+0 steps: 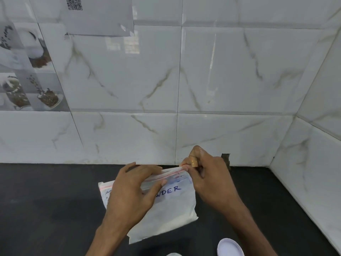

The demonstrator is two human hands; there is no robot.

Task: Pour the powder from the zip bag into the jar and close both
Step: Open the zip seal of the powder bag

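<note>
The soft, limp zip bag [166,206] is pinched along its seal by the left hand [132,191] and right hand [208,176]. It is best gripped at the top strip, since powder shifts inside.

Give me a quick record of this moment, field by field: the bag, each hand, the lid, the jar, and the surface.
zip bag: holds white powder, hand-lettered label partly covered, held up over the counter
left hand: gripping the bag's top edge, left of middle
right hand: pinching the bag's top right corner at the zip strip
lid: white, lying on the counter at the bottom edge, off the jar
jar: only a pale sliver at the bottom edge, cannot tell
counter: dark, against a marble-tiled wall
</note>
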